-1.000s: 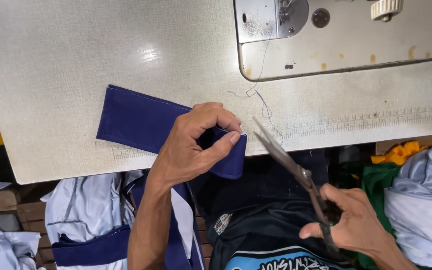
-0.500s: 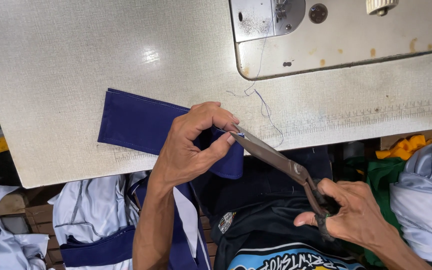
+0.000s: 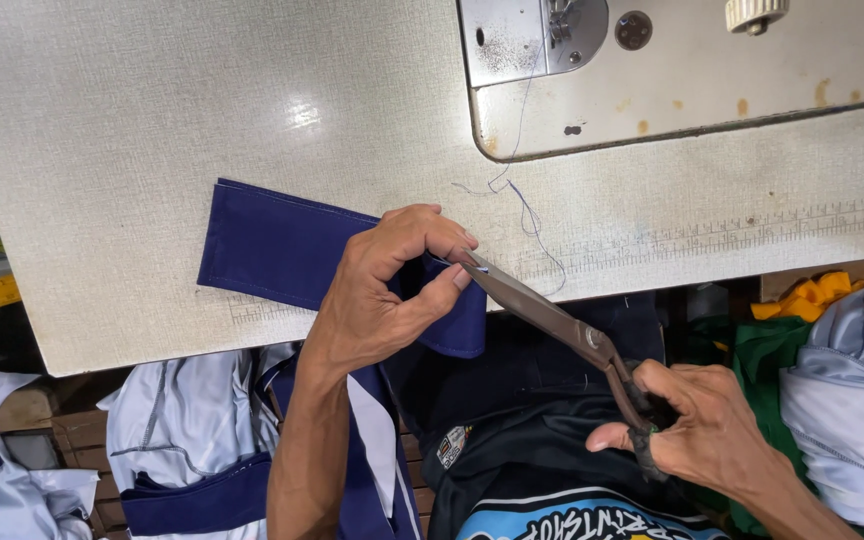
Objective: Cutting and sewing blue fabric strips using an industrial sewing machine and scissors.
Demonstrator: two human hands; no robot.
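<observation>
My left hand (image 3: 382, 295) pinches the navy fabric strip (image 3: 282, 250) at the sewing table (image 3: 152, 120) edge. My right hand (image 3: 697, 430) grips the scissors (image 3: 552, 320), blade tips touching the pinched fabric corner.

A sewing workshop — industrial sewing machine (image 3: 652, 60) set in a worktable (image 3: 152, 130), garment piles (image 3: 852, 350) around.

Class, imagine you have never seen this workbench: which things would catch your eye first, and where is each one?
First, the left hand at the centre, pinching the end of a navy blue fabric strip that lies on the pale sewing table. Next, the long dark scissors held by the right hand at lower right, their tips at the pinched cloth. The sewing machine base sits at the upper right.
</observation>
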